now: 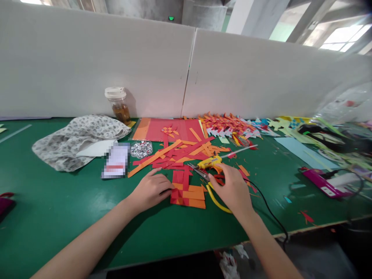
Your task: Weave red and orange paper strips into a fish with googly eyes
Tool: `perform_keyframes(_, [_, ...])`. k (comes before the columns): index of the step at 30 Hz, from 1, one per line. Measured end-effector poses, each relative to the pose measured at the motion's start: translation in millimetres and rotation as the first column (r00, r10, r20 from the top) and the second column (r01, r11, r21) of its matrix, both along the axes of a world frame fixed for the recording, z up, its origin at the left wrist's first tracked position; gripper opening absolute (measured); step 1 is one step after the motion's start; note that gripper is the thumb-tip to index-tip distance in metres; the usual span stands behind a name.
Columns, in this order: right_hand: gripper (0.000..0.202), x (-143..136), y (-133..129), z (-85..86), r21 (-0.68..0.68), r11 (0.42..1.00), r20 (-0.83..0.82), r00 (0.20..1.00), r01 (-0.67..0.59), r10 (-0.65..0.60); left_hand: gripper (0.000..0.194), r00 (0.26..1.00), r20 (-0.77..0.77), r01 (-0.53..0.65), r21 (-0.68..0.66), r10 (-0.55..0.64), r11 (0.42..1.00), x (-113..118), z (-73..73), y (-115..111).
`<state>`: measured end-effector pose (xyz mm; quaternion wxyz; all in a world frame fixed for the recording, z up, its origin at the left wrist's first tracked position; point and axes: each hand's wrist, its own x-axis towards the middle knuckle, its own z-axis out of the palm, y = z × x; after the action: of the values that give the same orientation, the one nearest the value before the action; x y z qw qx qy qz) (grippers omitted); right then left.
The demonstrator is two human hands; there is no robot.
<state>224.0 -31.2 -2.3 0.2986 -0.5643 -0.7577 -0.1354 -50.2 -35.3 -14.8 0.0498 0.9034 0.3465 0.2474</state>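
A woven piece of red and orange paper strips (183,193) lies on the green table in front of me. My left hand (154,187) rests at its left edge, fingertips pressed together on the paper. My right hand (231,186) is over the red-handled scissors (203,173), thumb and fingers apart around the handles. Just behind that hand is a yellow glue gun (209,161) with a clear glue stick. A yellow curved handle (216,200) shows beside the right hand. Loose red and orange strips (174,153) are heaped behind the woven piece.
Left of the strips are a phone (116,161), a bag of googly eyes (141,149), a patterned cloth (69,143) and a drink bottle (118,104). Finished paper fish (229,126) lie at the back. At right is a magenta power strip (325,184); a black cable (270,209) crosses the table.
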Motion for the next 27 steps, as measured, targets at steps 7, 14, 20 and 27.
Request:
perform_keyframes(7, [0.045, 16.4, 27.4, 6.3, -0.182, 0.962, 0.136, 0.974, 0.204, -0.181, 0.016, 0.999, -0.03, 0.042, 0.009, -0.042, 0.999, -3.2, 1.0, -1.0])
perform_keyframes(14, [0.039, 21.9, 31.2, 5.4, -0.331, 0.907, 0.039, 0.964, 0.26, -0.262, 0.017, 0.997, -0.041, 0.072, 0.037, -0.07, 0.997, -4.2, 4.0, -1.1])
perform_keyframes(20, [0.043, 18.5, 33.3, 6.5, -0.076, 0.982, -0.304, 0.933, 0.176, -0.191, 0.017, 0.997, -0.037, 0.072, 0.078, -0.069, 0.994, -4.6, 2.5, -1.1])
perform_keyframes(27, [0.039, -22.1, 21.8, 1.4, 0.125, 0.976, -0.159, 0.968, -0.177, 0.196, 0.017, 0.994, -0.072, 0.089, 0.123, -0.081, 0.988, -3.1, 4.9, -0.3])
